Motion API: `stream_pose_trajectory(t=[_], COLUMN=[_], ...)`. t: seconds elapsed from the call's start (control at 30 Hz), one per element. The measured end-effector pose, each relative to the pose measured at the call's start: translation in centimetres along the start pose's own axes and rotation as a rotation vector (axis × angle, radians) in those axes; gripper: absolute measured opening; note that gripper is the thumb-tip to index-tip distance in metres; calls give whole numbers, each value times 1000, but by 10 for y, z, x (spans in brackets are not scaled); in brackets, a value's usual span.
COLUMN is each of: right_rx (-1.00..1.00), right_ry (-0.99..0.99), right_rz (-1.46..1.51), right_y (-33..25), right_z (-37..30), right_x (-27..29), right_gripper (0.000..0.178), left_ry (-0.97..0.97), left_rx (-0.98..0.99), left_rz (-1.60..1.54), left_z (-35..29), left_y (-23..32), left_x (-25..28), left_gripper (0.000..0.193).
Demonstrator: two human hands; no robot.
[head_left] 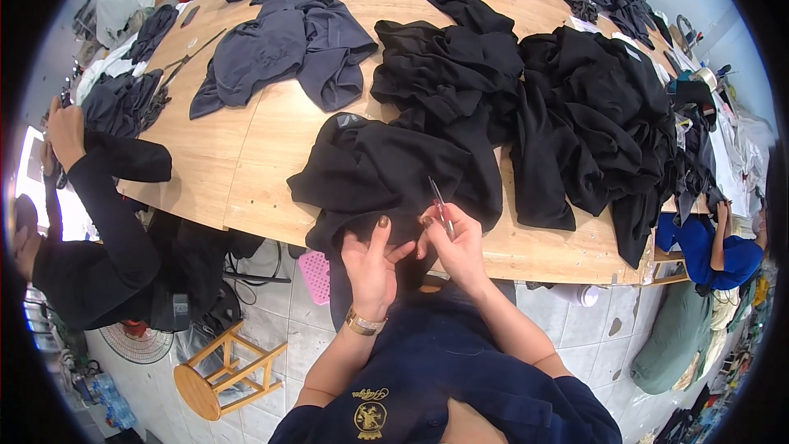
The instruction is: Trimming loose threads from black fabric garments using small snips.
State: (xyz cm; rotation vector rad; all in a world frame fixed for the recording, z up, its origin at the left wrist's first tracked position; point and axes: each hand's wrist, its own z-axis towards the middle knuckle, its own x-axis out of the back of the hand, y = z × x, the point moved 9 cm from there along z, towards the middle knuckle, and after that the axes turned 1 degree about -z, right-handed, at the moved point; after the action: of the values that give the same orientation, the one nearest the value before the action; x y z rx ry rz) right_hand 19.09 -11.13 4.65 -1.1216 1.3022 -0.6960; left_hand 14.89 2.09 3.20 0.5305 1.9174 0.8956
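Observation:
A black garment (pixel 386 168) lies crumpled at the table's near edge, part of it hanging down toward my lap. My left hand (pixel 371 273) is against its near edge, palm turned up, with the thumb raised and the fingers apart; some fingertips are hidden by the cloth. Just to the right, my right hand (pixel 457 251) is closed around a small pair of scissors (pixel 439 199), whose thin blades point up and away over the fabric. The fingertips of both hands are close together.
Two heaps of black garments (pixel 448 66) (pixel 592 107) lie beyond and to the right. Dark grey garments (pixel 288 45) are spread farther left on the wooden table (pixel 263 148). A person in black (pixel 107 222) works at left, another in blue (pixel 715 247) at right. A wooden stool (pixel 201 390) stands lower left.

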Motion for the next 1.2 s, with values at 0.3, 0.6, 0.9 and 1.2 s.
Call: stream_pose_trajectory(t=[0.3, 0.6, 0.9, 1.2], right_rx=[309, 45, 246, 479], right_ry=[56, 0, 45, 87], right_rz=[-621, -142, -790, -856], right_y=[-22, -3, -37, -41], right_z=[-1, -1, -9, -13], right_x=[-12, 4, -12, -16], right_gripper=[10, 8, 15, 17], left_ry=[9, 20, 0, -108], left_rx=[-107, -37, -232, -330], left_rz=[62, 25, 247, 257], left_z=[-4, 1, -6, -7], left_y=[4, 4, 12, 15], left_x=[-5, 4, -2, -14], left_gripper=[24, 26, 28, 30])
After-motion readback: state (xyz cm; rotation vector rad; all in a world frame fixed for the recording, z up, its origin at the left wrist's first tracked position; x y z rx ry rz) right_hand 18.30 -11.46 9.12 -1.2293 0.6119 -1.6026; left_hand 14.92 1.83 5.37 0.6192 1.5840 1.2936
